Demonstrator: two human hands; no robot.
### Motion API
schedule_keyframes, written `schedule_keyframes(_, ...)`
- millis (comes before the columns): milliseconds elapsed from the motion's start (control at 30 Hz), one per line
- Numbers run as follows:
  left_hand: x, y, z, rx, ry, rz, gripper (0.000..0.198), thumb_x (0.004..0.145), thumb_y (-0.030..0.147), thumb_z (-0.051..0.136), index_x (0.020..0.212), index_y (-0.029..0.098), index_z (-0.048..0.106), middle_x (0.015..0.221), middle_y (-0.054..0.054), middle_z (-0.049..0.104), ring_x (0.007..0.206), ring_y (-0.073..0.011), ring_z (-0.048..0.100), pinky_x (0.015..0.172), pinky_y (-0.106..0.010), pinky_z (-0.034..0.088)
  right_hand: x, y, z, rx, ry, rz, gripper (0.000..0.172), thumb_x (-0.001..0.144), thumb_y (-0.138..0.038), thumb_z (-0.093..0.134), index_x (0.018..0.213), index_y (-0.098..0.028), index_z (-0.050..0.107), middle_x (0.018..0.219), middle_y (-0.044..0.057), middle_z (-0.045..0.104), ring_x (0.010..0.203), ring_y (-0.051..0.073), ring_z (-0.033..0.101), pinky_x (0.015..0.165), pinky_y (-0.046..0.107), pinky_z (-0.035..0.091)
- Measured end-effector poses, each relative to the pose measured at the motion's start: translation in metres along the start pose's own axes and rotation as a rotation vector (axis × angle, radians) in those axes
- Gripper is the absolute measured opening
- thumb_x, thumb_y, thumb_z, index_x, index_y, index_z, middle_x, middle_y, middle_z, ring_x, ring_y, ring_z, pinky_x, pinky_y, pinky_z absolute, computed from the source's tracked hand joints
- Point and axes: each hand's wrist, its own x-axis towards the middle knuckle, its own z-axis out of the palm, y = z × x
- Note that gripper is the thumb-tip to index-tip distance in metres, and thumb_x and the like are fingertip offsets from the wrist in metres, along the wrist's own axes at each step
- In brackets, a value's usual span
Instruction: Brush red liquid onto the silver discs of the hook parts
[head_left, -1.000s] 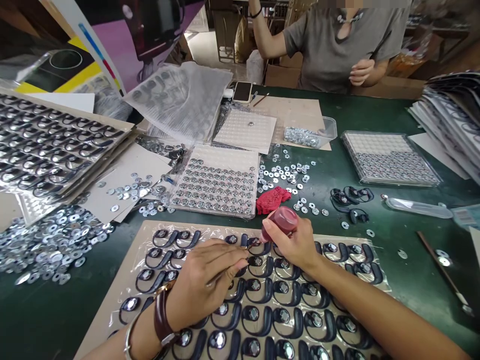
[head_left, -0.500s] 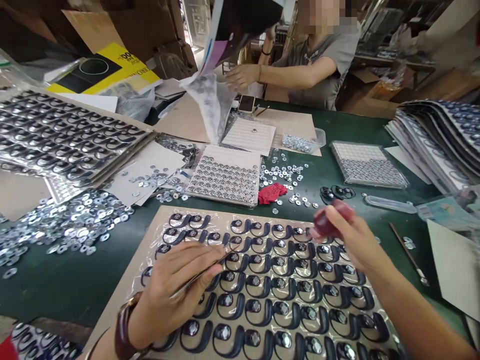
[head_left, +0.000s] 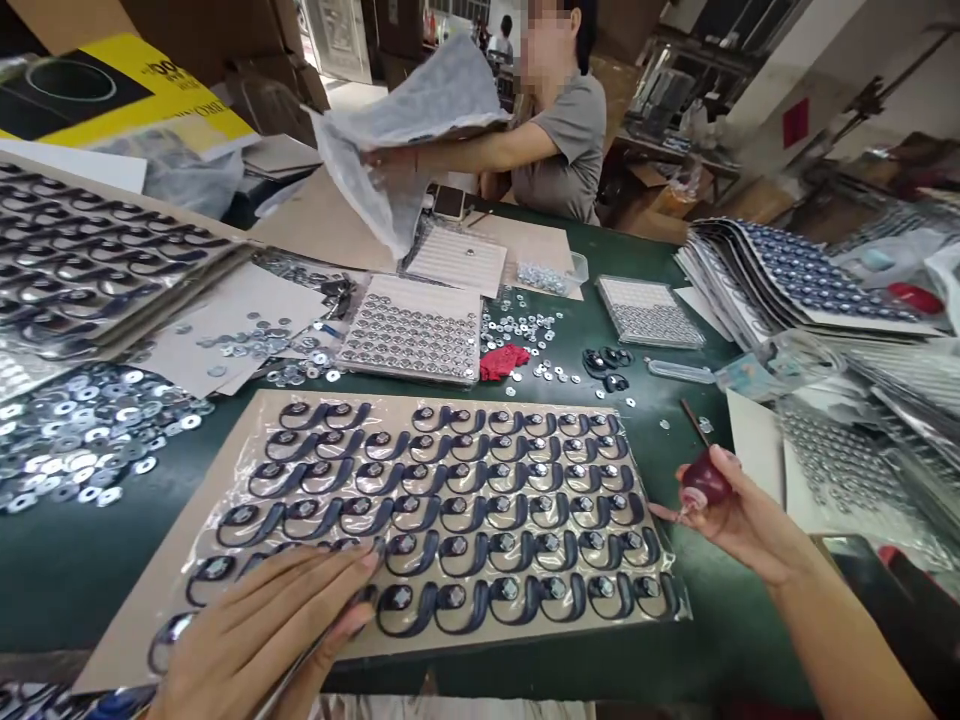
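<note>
A cardboard sheet (head_left: 142,560) under clear film bears rows of dark curved pieces, each with a shiny round part. Over its lower left corner, my left hand (head_left: 277,620) grips thin metal tweezers (head_left: 304,655) between thumb and fingers. Right of the sheet, my right hand (head_left: 742,520) is closed round a small dark red bottle (head_left: 705,482), its pale nozzle pointing down and left. A brown stick (head_left: 694,421) lies just behind that hand.
Loose metal washers (head_left: 97,430) are heaped at left. Behind the sheet lie a tray of round parts (head_left: 412,335) and a red cloth (head_left: 504,361). Stacked sheets (head_left: 795,270) stand at right, more (head_left: 97,260) at left. Across the table, a person (head_left: 562,140) handles a plastic-covered sheet (head_left: 420,100).
My right hand and the bottle have moved off the sheet to its right side. My left hand is now lower on the sheet. The view has shifted, and the person's plastic-covered sheet has tipped lower.
</note>
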Motion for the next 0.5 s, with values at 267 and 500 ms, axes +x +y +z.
schedule_keyframes(267, 0.003, 0.001, 0.000, 0.053, -0.049, -0.018, 0.030, 0.085, 0.010, 0.054, 0.114, 0.013, 0.060, 0.107, -0.006, 0.068, 0.098, -0.0177, 0.064, 0.090, -0.031, 0.051, 0.022, -0.009, 0.068, -0.332, -0.100, -0.164, 0.035, 0.082, -0.050, 0.057, 0.076, -0.017, 0.065, 0.059, 0.005, 0.063, 0.048, 0.017, 0.057, 0.051, 0.031, 0.052)
schedule_keyframes(500, 0.009, -0.001, 0.009, 0.060, -0.102, -0.139, 0.029, 0.088, 0.015, 0.054, 0.116, 0.014, 0.059, 0.109, -0.007, 0.067, 0.099, -0.0184, 0.064, 0.088, -0.031, 0.053, 0.072, 0.015, 0.200, -0.365, -0.398, -0.262, 0.038, 0.085, -0.050, 0.053, 0.077, -0.015, 0.063, 0.055, 0.003, 0.064, 0.046, 0.014, 0.060, 0.045, 0.024, 0.048)
